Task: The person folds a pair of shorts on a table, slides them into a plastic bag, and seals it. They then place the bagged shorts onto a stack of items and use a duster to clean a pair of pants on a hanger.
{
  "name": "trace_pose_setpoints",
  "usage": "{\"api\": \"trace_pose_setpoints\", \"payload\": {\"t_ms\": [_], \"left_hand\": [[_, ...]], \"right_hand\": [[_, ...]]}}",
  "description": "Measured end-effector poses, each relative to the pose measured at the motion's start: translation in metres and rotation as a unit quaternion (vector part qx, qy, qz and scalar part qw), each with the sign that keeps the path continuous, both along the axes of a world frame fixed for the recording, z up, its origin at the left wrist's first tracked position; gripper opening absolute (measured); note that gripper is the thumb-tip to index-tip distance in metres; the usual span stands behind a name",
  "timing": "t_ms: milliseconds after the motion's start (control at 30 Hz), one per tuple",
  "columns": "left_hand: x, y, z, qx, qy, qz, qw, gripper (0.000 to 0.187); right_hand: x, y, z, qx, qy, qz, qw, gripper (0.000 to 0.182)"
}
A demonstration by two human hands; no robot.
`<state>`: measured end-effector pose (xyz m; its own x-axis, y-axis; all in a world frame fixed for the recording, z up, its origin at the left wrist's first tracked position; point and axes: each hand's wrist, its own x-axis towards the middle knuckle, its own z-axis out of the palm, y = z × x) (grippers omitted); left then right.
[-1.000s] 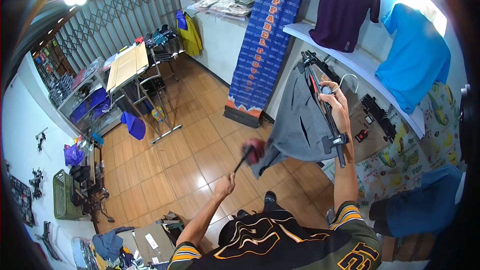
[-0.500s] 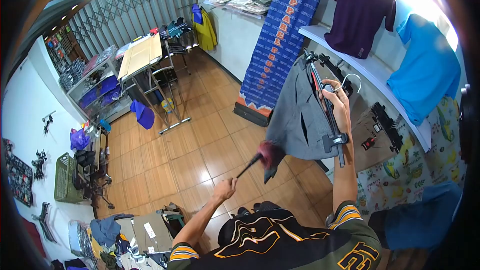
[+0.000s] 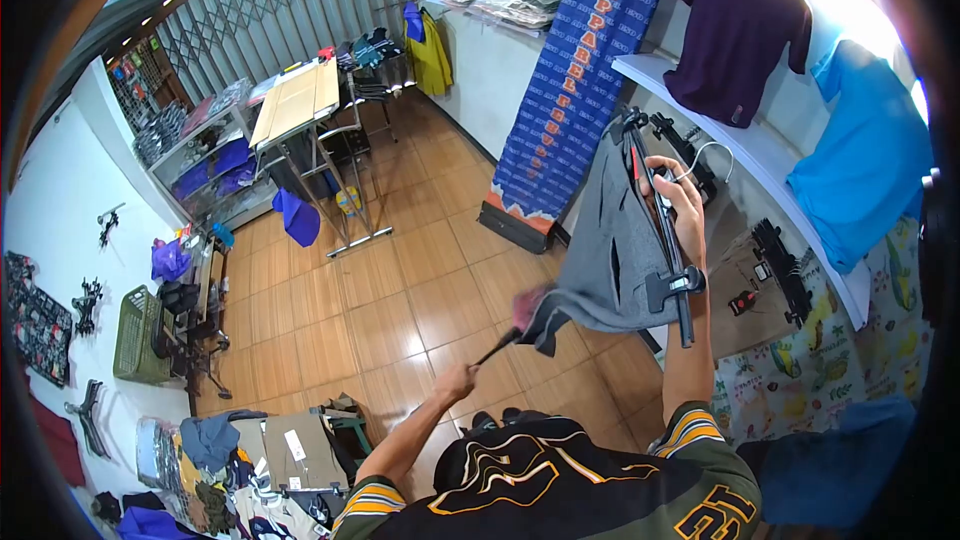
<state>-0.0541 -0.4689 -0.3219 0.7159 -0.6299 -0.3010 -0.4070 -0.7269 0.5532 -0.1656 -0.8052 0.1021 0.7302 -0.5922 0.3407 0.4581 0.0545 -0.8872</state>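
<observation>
My right hand is closed round a black clip hanger at the right of centre, its white hook pointing right. From the hanger hangs a grey garment, its lower corner swung out to the left. Lower and further left, my left hand grips the black handle of a brush. The brush's reddish, blurred head touches the garment's lower left edge and is partly behind it.
A blue banner leans by the wall. A white shelf bears purple and light blue shirts, with hangers below. A folding table stands at the back. Folded clothes lie at lower left, near a green basket.
The garment's lower corner has lifted and folded over the brush's head. My left hand has shifted slightly right. The whole view has turned a little.
</observation>
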Motion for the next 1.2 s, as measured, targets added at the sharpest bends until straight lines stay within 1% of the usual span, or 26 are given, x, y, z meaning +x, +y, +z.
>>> {"api": "trace_pose_setpoints", "payload": {"t_ms": [33, 67, 133, 200, 233, 267, 300, 333, 400, 433, 467, 500, 567, 600, 633, 700, 733, 800, 833, 867, 900, 933, 1000, 1067, 1100, 1200], "left_hand": [[0.004, 0.013, -0.010, 0.003, -0.025, 0.037, 0.999, 0.046], [0.011, 0.014, 0.001, 0.004, -0.026, 0.038, 0.999, 0.046], [0.018, 0.015, 0.048, -0.065, -0.042, 0.132, 0.988, 0.047], [0.010, -0.005, 0.121, -0.183, -0.051, 0.176, 0.966, 0.042], [0.000, -0.016, 0.154, -0.180, -0.050, 0.182, 0.965, 0.042], [-0.012, -0.028, 0.182, -0.233, -0.029, 0.183, 0.955, 0.038], [-0.024, -0.038, 0.196, -0.286, -0.009, 0.185, 0.940, 0.035], [-0.035, -0.048, 0.196, -0.323, -0.029, 0.163, 0.932, 0.029], [-0.051, -0.053, 0.159, -0.272, -0.069, 0.042, 0.959, 0.031], [-0.052, -0.050, 0.137, -0.272, -0.070, 0.052, 0.958, 0.031], [-0.053, -0.046, 0.112, -0.147, -0.047, 0.023, 0.988, 0.033], [-0.055, -0.040, 0.089, -0.021, -0.021, -0.009, 1.000, 0.036], [-0.051, 0.005, 0.053, 0.098, 0.049, 0.018, 0.994, 0.043], [-0.053, 0.034, 0.016, 0.149, 0.073, 0.053, 0.985, 0.048], [-0.061, 0.059, 0.007, 0.149, 0.091, 0.088, 0.981, 0.052], [-0.082, 0.107, -0.017, 0.145, 0.074, 0.166, 0.972, 0.055], [-0.094, 0.123, -0.011, 0.145, 0.081, 0.183, 0.969, 0.055], [-0.124, 0.150, 0.003, 0.134, 0.080, 0.340, 0.928, 0.054], [-0.137, 0.166, -0.010, 0.132, 0.087, 0.361, 0.919, 0.054], [-0.154, 0.180, -0.024, 0.098, 0.099, 0.416, 0.898, 0.053], [-0.172, 0.189, -0.035, 0.065, 0.109, 0.470, 0.873, 0.052], [-0.191, 0.193, -0.037, 0.063, 0.116, 0.493, 0.860, 0.052], [-0.221, 0.199, -0.040, -0.054, 0.086, 0.553, 0.827, 0.052], [-0.242, 0.200, -0.032, -0.068, 0.072, 0.594, 0.798, 0.052], [-0.248, 0.201, -0.026, -0.081, 0.055, 0.614, 0.783, 0.052], [-0.259, 0.217, -0.014, -0.093, 0.031, 0.660, 0.744, 0.048]], "right_hand": [[-0.003, -0.003, 0.002, 0.002, 0.006, -0.008, 1.000, 0.025], [-0.002, -0.009, 0.001, 0.003, 0.005, -0.007, 1.000, 0.025], [-0.003, -0.022, -0.007, -0.006, 0.023, 0.015, 1.000, 0.026], [0.004, -0.021, -0.011, 0.011, 0.039, 0.022, 0.999, 0.026], [0.011, -0.024, -0.016, 0.016, 0.033, 0.029, 0.999, 0.026], [0.017, -0.025, -0.019, 0.020, 0.026, 0.038, 0.999, 0.027], [0.021, -0.022, -0.019, 0.026, 0.032, 0.041, 0.998, 0.026], [0.027, -0.024, -0.021, 0.026, 0.033, 0.051, 0.998, 0.026], [0.040, -0.027, -0.028, 0.036, 0.016, 0.074, 0.996, 0.026], [0.043, -0.013, -0.019, 0.075, 0.012, 0.075, 0.994, 0.027], [0.045, -0.007, -0.017, 0.076, 0.016, 0.084, 0.993, 0.027], [0.047, -0.002, -0.016, 0.056, 0.024, 0.108, 0.992, 0.027], [0.057, 0.005, -0.020, 0.011, 0.034, 0.142, 0.989, 0.027], [0.063, 0.007, -0.026, 0.003, 0.044, 0.158, 0.987, 0.033], [0.070, 0.011, -0.033, -0.012, 0.059, 0.177, 0.982, 0.037], [0.084, 0.024, -0.041, -0.026, 0.114, 0.219, 0.969, 0.044], [0.094, 0.034, -0.048, -0.034, 0.129, 0.231, 0.964, 0.038], [0.113, 0.058, -0.053, -0.055, 0.187, 0.281, 0.940, 0.032], [0.127, 0.069, -0.063, -0.067, 0.203, 0.302, 0.929, 0.027], [0.142, 0.080, -0.073, -0.072, 0.206, 0.326, 0.920, 0.027], [0.160, 0.090, -0.084, -0.105, 0.207, 0.343, 0.910, 0.025], [0.175, 0.104, -0.095, -0.139, 0.206, 0.361, 0.899, 0.024], [0.203, 0.138, -0.112, -0.147, 0.194, 0.390, 0.888, 0.020], [0.233, 0.170, -0.131, -0.167, 0.206, 0.435, 0.860, 0.018], [0.248, 0.191, -0.144, -0.160, 0.191, 0.446, 0.860, 0.020], [0.277, 0.258, -0.153, -0.165, 0.168, 0.481, 0.844, 0.023]]}}
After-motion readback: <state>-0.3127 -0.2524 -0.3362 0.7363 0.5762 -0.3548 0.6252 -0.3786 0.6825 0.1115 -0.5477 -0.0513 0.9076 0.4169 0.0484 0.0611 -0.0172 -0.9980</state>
